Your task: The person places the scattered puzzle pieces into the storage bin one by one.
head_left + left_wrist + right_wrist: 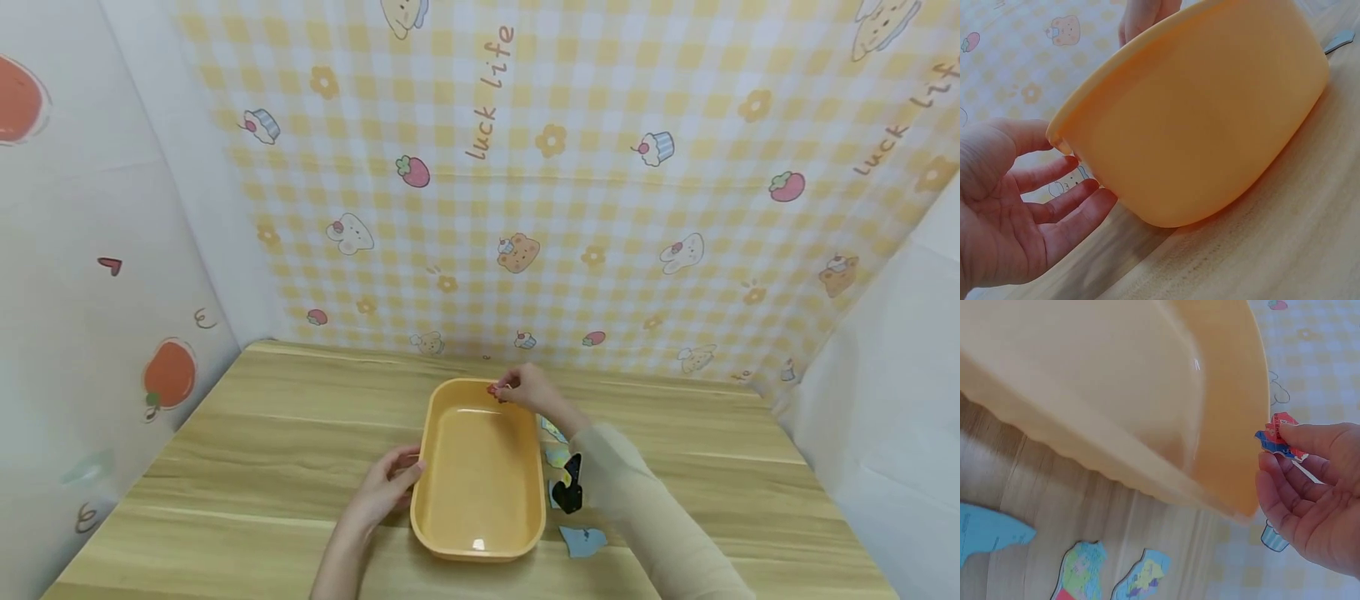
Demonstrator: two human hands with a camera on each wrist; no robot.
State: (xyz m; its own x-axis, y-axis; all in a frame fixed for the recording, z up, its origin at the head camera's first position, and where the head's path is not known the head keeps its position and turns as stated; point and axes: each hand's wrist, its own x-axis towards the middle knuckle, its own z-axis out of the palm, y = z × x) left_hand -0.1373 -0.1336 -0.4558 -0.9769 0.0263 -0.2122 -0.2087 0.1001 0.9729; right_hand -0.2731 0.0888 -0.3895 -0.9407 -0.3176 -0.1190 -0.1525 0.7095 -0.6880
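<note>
An empty orange plastic tub (480, 533) (1210, 119) (1116, 394) stands on the wooden table (247, 433). My left hand (386, 487) (1035, 194) is at its left rim, thumb on the edge and fingers straight beside the wall. Over the tub's far right corner my right hand (525, 387) (1310, 500) pinches a small red and blue flat piece (492, 389) (1279, 437) between thumb and fingers.
Several flat cut-out pieces lie to the right of the tub: a blue one (583, 540) (988, 531) near the front, coloured ones (557, 456) (1079, 569) further back. A black wrist device (570, 487) sits on my right arm. Patterned cloth walls close in the table.
</note>
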